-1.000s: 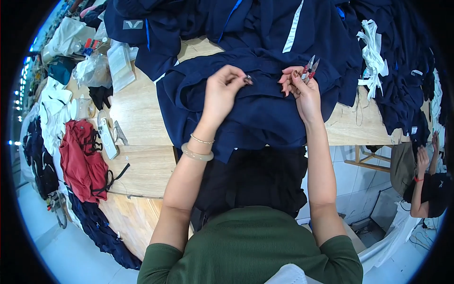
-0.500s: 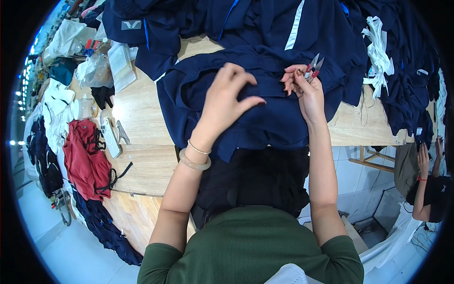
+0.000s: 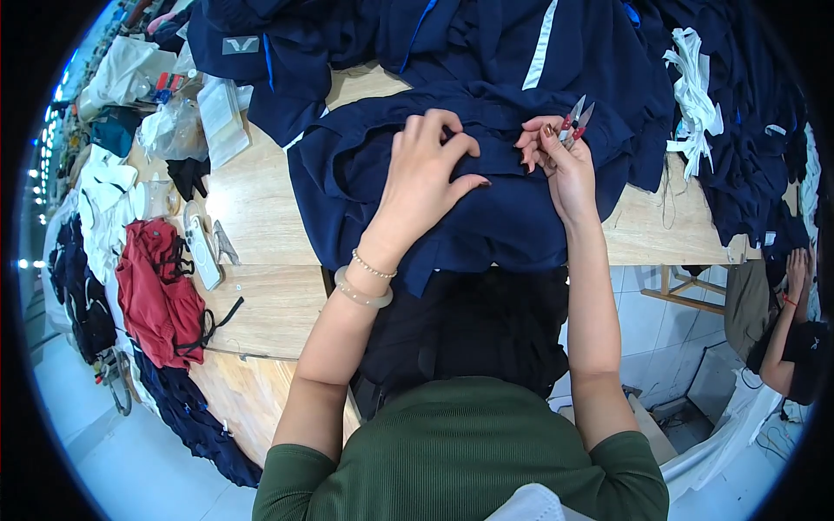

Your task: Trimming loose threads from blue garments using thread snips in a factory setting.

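Observation:
A navy garment (image 3: 512, 217) lies bunched on the table's near side, its waistband-like opening toward the left. My left hand (image 3: 421, 169) is over that opening, its fingers bent and apart, the thumb spread toward the right. Nothing shows between them. In my right hand (image 3: 569, 165) is a pair of small thread snips (image 3: 577, 122) with red handles, blades pointing up and away. The snips rest in the hand while its thumb and fingertips are by the cloth. Whether those fingertips also pinch the fabric or a thread is not clear.
More navy garments (image 3: 469, 43) cover the table's far side. White fabric strips (image 3: 695, 104) hang at the right. On the left are a red cloth bag (image 3: 156, 291), a phone (image 3: 202, 252) and a clear plastic bag (image 3: 178, 130). Another person's arm (image 3: 786, 313) shows at far right.
My left hand has shifted slightly to the right, its fingers lower onto the garment. My right hand and the snips barely move. The other person's hands have moved away and right.

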The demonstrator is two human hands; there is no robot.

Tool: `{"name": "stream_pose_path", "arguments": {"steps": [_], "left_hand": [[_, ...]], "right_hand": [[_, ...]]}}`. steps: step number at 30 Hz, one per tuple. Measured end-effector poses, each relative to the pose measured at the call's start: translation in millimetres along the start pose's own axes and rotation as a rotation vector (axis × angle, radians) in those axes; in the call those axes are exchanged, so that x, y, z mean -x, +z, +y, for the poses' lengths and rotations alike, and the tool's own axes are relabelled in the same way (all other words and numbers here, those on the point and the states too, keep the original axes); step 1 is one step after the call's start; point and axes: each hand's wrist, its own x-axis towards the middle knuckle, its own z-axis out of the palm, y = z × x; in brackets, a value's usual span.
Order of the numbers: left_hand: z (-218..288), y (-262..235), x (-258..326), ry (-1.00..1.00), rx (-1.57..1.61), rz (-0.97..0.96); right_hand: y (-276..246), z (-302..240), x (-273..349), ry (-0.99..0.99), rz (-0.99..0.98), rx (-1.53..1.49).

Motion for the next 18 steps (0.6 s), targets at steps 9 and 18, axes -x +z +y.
{"name": "stream_pose_path", "arguments": {"steps": [9,18], "left_hand": [[-28.8,11.6,4.1,-0.336,0.58,0.125],[-63.5,-16.2,6.2,-0.529,0.731,0.44]], "right_hand": [[2.0,-1.2,1.2,0.004,0.001,0.019],[3.3,-1.1,0.6,0.018,-0.002,0.03]]}}
